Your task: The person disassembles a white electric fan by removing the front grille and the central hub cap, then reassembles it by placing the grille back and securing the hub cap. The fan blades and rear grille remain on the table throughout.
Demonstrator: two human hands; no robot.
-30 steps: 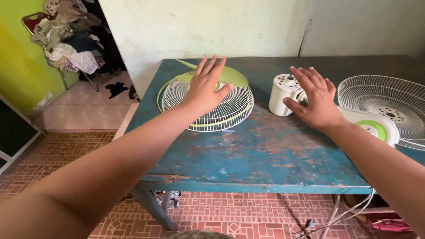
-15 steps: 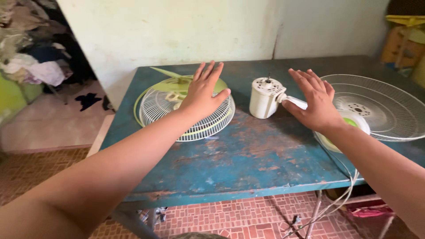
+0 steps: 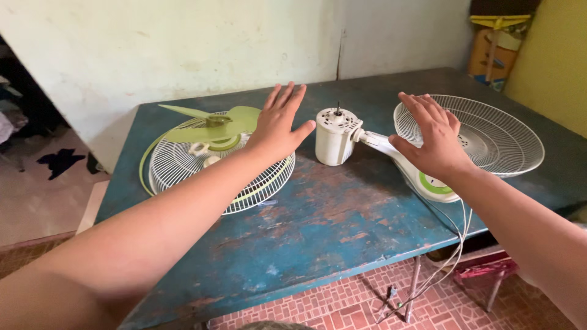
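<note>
My left hand (image 3: 278, 122) is held flat with fingers spread above the right edge of a white wire fan guard (image 3: 208, 174). Green fan blades (image 3: 211, 125) and small white parts lie in that guard. My right hand (image 3: 433, 135) hovers open over the white neck of the fan body, whose green-ringed base (image 3: 435, 185) pokes out below my palm. The white fan motor (image 3: 334, 135) stands upright between my hands, its shaft pointing up. Neither hand holds anything.
A second white wire guard (image 3: 495, 134) lies at the right on the worn blue table (image 3: 330, 226). White cables (image 3: 449, 244) hang off the front edge. A cardboard box (image 3: 492, 55) stands at the far right corner. Red tiled floor lies below.
The view has swung right and moved closer. Both hands stay spread in the same poses over the guard and the fan neck.
</note>
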